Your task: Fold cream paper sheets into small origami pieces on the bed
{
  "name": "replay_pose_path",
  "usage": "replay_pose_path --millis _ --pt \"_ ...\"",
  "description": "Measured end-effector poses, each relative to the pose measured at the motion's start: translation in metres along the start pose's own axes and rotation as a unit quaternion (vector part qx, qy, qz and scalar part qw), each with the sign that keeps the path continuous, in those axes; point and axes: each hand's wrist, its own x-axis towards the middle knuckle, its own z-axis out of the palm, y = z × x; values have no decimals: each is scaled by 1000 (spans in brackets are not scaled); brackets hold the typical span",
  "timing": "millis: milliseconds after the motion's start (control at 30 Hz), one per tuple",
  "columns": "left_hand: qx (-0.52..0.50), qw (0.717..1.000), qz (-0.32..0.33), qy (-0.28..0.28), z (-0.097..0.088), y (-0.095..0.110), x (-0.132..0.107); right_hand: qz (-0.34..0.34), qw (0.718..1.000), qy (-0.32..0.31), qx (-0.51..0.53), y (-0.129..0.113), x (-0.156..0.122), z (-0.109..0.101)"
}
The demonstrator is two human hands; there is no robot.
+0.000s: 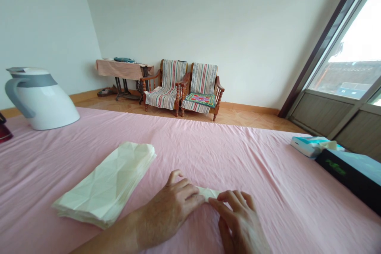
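Note:
My left hand [172, 206] and my right hand [238, 222] meet low in the middle of the view over a small folded piece of white paper [210, 193] lying on the pink cloth [208, 154]. Both hands have their fingers curled and pressed on the paper, pinching it from either side. Most of the paper is hidden under the fingers. A stack of creased white paper sheets [108, 184] lies on the cloth just left of my left hand.
A white electric kettle with a grey handle [38, 97] stands at the far left, with a dark red object [4, 129] at the edge. A tissue pack [312, 145] and a dark box [351, 176] lie at the right. Two striped chairs [184, 89] stand by the far wall.

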Motion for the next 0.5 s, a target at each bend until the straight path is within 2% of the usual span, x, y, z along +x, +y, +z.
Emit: replay_pose_path --millis 233,500 --pt "27 1000 13 3 0 0 0 -22 999 -27 -11 -5 0 -3" --pt "34 999 1 0 6 -1 -2 -36 998 19 -45 -8 -2 9"
